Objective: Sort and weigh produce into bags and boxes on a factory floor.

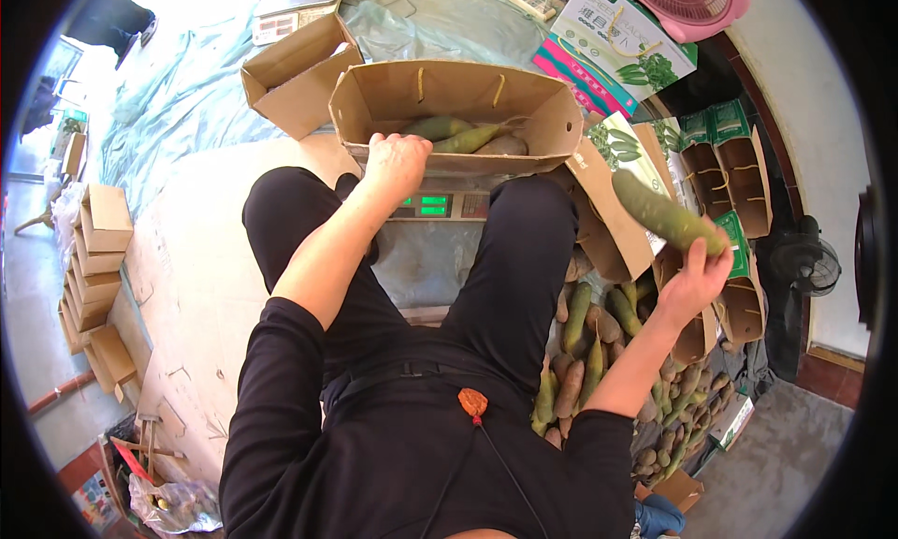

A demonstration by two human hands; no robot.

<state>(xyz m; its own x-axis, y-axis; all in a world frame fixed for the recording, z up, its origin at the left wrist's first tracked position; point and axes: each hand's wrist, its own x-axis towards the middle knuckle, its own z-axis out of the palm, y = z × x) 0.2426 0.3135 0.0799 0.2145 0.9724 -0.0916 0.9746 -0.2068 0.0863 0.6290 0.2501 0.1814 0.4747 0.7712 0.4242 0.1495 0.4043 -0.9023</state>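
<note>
Black top (393, 473) | right hand (694, 279): radish (659, 210) | pale board (201, 268), green sheet (178, 118), white wall (809, 118)

Radishes (466, 140) in box (458, 82) on scale (433, 206), vegetable pile (594, 363) at right.

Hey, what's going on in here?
A person in black holds a long green radish up in the right hand, while the left hand rests on the near edge of an open cardboard box. Other radishes lie inside it. A scale shows lit green digits below the box, and more vegetables lie on the right.
</note>
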